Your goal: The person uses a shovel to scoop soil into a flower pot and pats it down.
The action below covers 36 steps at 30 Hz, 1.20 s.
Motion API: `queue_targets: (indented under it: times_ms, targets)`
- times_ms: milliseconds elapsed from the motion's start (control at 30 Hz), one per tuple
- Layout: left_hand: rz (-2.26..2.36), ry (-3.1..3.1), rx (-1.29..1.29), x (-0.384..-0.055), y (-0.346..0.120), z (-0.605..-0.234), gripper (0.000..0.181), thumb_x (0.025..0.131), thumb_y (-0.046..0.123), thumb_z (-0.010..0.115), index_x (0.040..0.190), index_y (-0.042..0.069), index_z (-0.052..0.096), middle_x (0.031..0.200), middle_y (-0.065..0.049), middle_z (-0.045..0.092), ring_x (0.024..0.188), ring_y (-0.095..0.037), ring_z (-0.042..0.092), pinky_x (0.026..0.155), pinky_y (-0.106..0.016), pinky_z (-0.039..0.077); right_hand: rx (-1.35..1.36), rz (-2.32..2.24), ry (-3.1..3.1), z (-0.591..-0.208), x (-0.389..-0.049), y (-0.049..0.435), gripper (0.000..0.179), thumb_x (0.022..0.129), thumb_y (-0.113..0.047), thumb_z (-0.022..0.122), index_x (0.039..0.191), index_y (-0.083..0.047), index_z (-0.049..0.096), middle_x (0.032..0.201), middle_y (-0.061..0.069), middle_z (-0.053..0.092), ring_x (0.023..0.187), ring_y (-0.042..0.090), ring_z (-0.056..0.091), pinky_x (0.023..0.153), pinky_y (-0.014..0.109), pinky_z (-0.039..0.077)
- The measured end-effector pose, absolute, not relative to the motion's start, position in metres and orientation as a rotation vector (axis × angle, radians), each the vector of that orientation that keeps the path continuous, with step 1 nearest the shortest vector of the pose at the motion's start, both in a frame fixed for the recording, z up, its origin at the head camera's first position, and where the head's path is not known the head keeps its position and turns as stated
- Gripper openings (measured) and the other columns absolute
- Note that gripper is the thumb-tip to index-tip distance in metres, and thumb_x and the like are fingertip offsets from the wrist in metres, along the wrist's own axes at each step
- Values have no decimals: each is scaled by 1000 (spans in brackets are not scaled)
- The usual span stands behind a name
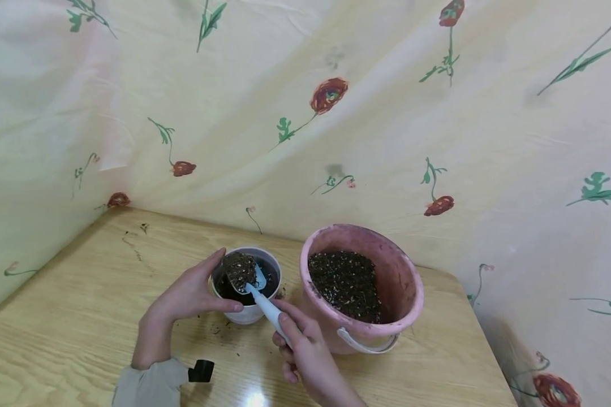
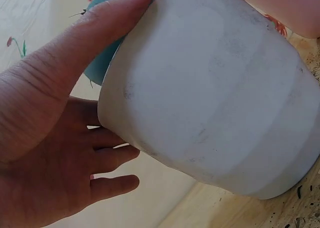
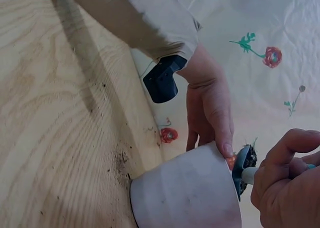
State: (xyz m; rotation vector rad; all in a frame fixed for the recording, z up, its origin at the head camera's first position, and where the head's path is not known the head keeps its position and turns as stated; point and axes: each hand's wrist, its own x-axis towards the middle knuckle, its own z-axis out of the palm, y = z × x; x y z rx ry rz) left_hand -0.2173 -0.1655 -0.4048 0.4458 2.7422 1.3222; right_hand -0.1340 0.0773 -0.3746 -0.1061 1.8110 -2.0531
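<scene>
A small white flower pot (image 1: 245,315) stands on the table with dark soil inside. My left hand (image 1: 190,291) holds it by the rim, thumb on the near side and fingers round the far left. In the left wrist view the pot (image 2: 210,88) fills much of the picture, beside the thumb and spread fingers of that hand (image 2: 55,133). My right hand (image 1: 308,347) grips the handle of a light blue garden trowel (image 1: 269,311). Its blade, heaped with potting soil (image 1: 239,268), is over the pot's opening. The right wrist view shows the trowel (image 3: 241,170) near the rim.
A pink bucket (image 1: 412,294) with dark soil and a white handle (image 1: 364,346) stands right of the pot. Soil crumbs (image 3: 120,160) lie on the wooden table (image 1: 81,294). A flower-patterned cloth (image 1: 244,141) hangs behind. A black device (image 1: 201,371) sits at my left wrist.
</scene>
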Motion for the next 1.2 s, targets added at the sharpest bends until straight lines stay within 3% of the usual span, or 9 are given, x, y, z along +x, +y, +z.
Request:
queue_targets:
  times_ms: [1200]
  targets:
    - [1306,2732,446,-218,-165,-402,124,62,54,85,151,-3,20,149,-27,33,135,-45,32,106,-61,31,-47,-2200,1400,-382,-131,81,56,104,-30,37,151,-2,23,72,-7,37,45,-2,24,36,12,24]
